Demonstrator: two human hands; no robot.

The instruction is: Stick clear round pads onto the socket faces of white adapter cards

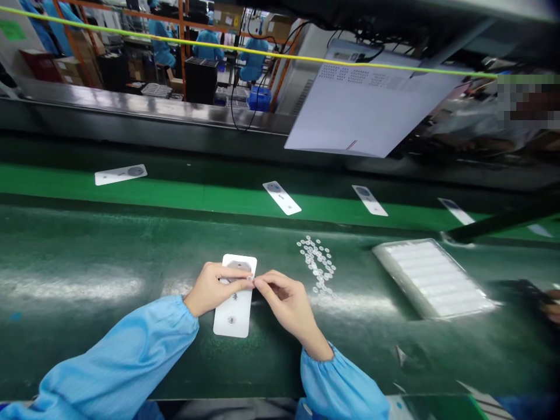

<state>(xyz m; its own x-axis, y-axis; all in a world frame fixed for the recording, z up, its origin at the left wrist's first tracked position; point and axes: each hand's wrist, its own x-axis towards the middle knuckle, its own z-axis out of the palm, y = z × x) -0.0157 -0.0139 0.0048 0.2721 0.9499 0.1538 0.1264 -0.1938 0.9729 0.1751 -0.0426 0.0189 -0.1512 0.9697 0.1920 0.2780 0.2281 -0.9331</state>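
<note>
A white rectangular plate [242, 309] with rounded corners lies on the green work surface in front of me. It has a grey round area near its far end and small dark marks below; my fingers cover part of it. Over the plate, my left hand [212, 286] pinches a small translucent round disc [250, 278] between thumb and forefinger. The fingertips of my right hand [286, 300] are closed at the same disc, meeting the left fingertips. Whether the right fingers grip the disc itself or something tinier is hidden. Many similar loose discs [315, 265] lie scattered right of my hands.
A plastic-wrapped tray [437, 280] of white pieces sits at the right. Beyond, a green conveyor belt [205, 195] carries several similar plates [282, 198]. A white panel [350, 111] hangs above it. At the right edge another person's hand [552, 306] shows.
</note>
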